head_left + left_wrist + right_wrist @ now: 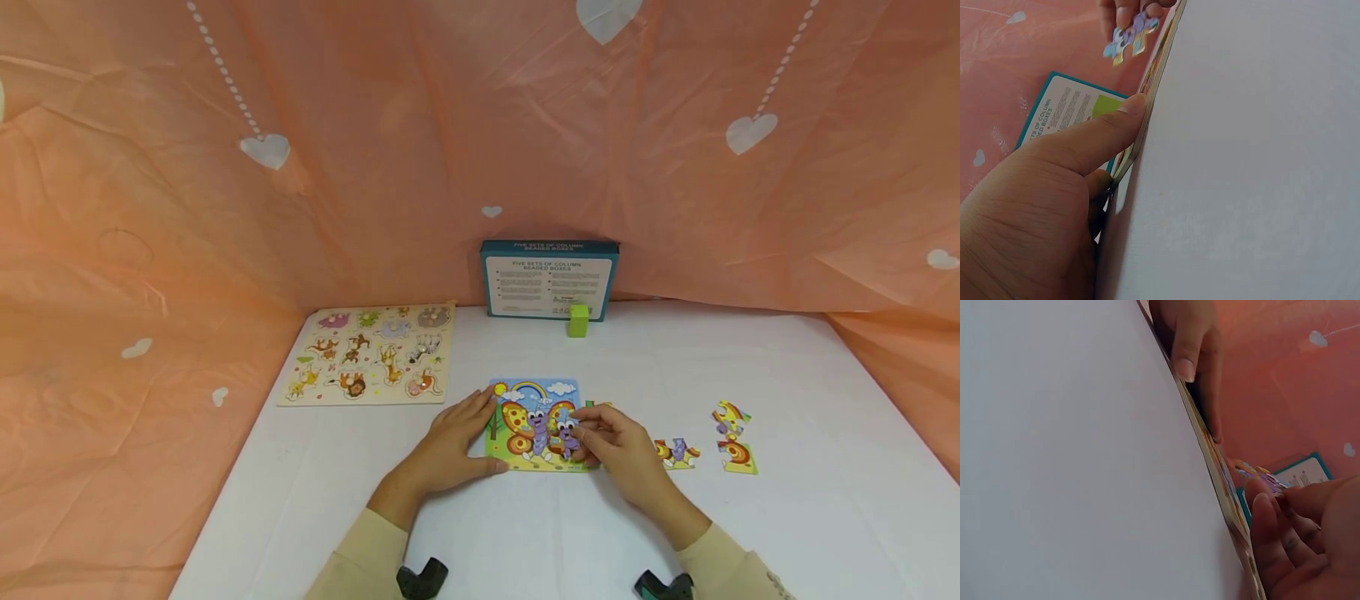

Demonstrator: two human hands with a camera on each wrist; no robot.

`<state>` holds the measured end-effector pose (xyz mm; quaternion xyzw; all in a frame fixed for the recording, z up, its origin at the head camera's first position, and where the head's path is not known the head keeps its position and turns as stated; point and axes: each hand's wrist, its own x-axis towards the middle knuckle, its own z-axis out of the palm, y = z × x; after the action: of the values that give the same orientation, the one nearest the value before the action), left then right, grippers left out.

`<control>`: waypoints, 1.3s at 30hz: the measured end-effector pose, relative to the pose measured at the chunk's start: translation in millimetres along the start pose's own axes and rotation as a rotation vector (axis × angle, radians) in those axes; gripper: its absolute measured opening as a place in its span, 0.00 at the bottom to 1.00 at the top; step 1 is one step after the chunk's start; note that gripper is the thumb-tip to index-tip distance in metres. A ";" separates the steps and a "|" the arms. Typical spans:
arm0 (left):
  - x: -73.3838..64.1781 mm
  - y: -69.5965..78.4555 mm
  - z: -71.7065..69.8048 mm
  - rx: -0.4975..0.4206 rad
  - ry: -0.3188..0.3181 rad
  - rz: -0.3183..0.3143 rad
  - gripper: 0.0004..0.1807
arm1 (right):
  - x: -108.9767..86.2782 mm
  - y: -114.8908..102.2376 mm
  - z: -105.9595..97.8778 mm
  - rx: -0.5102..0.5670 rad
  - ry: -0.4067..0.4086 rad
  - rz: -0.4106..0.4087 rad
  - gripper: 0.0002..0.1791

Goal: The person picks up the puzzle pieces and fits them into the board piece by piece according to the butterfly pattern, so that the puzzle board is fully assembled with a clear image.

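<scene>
A square butterfly jigsaw board (540, 467) lies on the white table in front of me. My left hand (450, 450) rests at its left side, fingertips by the left edge and thumb against the near left corner. Over the board's right half, my right hand (618, 450) pinches a jigsaw piece (567, 435) between thumb and fingers. That purple-and-blue piece (1132, 39) appears raised above the board in the left wrist view. The right hand partly hides the board's right side and another piece (597, 404) just beyond it.
Loose jigsaw pieces lie to the right: one nearer (677, 452), two farther out (729, 419), (738, 457). An animal peg puzzle (375, 398) lies at the back left. At the back stand a teal-edged box (551, 283) and a green block (578, 322), before an orange curtain (390, 167).
</scene>
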<state>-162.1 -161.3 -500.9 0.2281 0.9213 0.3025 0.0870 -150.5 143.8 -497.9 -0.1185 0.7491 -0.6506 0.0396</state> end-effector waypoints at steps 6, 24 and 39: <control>0.0 0.1 -1.1 0.005 -0.002 0.006 0.55 | 9.4 -0.3 16.8 -0.007 0.005 0.039 0.12; -0.4 1.9 -2.2 0.006 -0.004 0.002 0.55 | 25.5 -3.2 35.4 -0.058 0.060 0.176 0.12; 0.5 0.8 -2.3 0.029 -0.001 0.025 0.55 | 13.7 -4.7 42.6 -0.843 -0.222 -0.380 0.24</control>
<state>-163.0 -161.7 -498.5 0.2411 0.9226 0.2903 0.0802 -154.1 99.0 -498.3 -0.3278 0.9042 -0.2688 -0.0518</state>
